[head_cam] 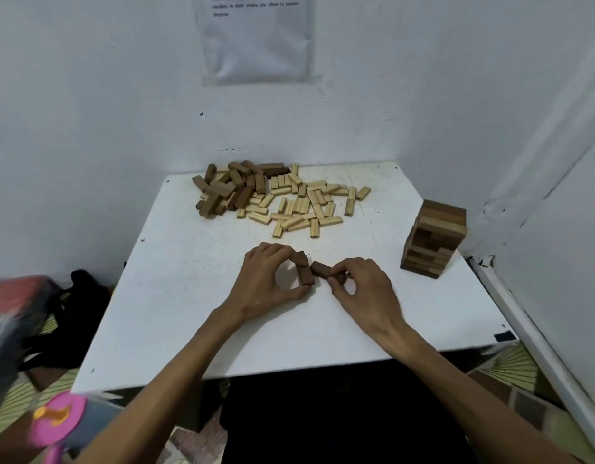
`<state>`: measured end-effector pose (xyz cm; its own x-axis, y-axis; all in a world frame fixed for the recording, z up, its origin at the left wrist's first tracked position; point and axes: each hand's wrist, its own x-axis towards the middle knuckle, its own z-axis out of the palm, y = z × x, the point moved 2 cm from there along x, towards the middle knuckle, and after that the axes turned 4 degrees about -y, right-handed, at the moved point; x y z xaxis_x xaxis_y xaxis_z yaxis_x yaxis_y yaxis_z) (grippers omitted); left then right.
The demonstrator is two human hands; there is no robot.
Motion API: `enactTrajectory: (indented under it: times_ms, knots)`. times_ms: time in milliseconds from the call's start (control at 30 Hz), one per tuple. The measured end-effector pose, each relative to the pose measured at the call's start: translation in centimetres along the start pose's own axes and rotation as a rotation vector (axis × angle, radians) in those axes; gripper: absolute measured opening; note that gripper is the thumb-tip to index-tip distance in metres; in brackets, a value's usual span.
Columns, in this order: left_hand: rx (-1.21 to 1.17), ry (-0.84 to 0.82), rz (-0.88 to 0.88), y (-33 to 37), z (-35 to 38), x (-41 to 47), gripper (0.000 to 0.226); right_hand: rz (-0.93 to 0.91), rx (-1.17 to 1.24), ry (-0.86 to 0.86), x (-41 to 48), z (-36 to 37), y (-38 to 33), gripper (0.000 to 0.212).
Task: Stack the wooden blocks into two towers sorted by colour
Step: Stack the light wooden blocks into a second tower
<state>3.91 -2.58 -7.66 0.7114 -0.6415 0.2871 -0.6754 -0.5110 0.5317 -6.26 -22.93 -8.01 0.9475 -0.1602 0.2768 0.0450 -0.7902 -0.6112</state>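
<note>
With left hand [266,279] pinching one dark brown rectangular wooden block [304,271] at mid white table [189,313] and right hand [363,286] pinching a second dark block [321,268] just beside it, square both flush and parallel before releasing.

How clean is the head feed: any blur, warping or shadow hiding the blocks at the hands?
Head view: the two dark brown wooden blocks read sharp, with soft shadow inside the left hand; the wide lens stretches the frame edges, and the red-grey object lower left is smeared.
</note>
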Motion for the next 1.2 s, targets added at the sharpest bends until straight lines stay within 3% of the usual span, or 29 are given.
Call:
enactTrajectory:
  times_ms: [333,600,733,867,1000,1200]
  knots:
    - [-0.195,0.102,-0.095,0.8,-0.6,-2.4,0.043,-0.039,-0.012,0.016,-1.8,0.4,0.4,0.010]
    - [-0.126,-0.017,-0.157,-0.3,-0.9,-2.8,0.043,-0.038,0.020,0.017,-1.7,0.5,0.2,0.013]
    - [-0.069,-0.078,-0.094,-0.3,-0.3,-2.8,0.048,-0.049,-0.023,-0.014,-1.6,0.9,0.0,0.028]
    - [-0.057,-0.099,-0.056,-0.4,-0.2,-3.0,0.054,-0.061,0.006,-0.040,-1.4,0.8,-0.3,0.028]
    - [-0.033,-0.156,-0.071,-0.3,-0.7,-2.6,0.063,-0.007,0.068,-0.100,-0.7,0.2,0.1,0.055]
    - [-0.077,-0.109,-0.119,-0.7,-0.8,-2.4,0.061,-0.030,-0.138,-0.181,-0.5,1.2,-1.0,0.083]
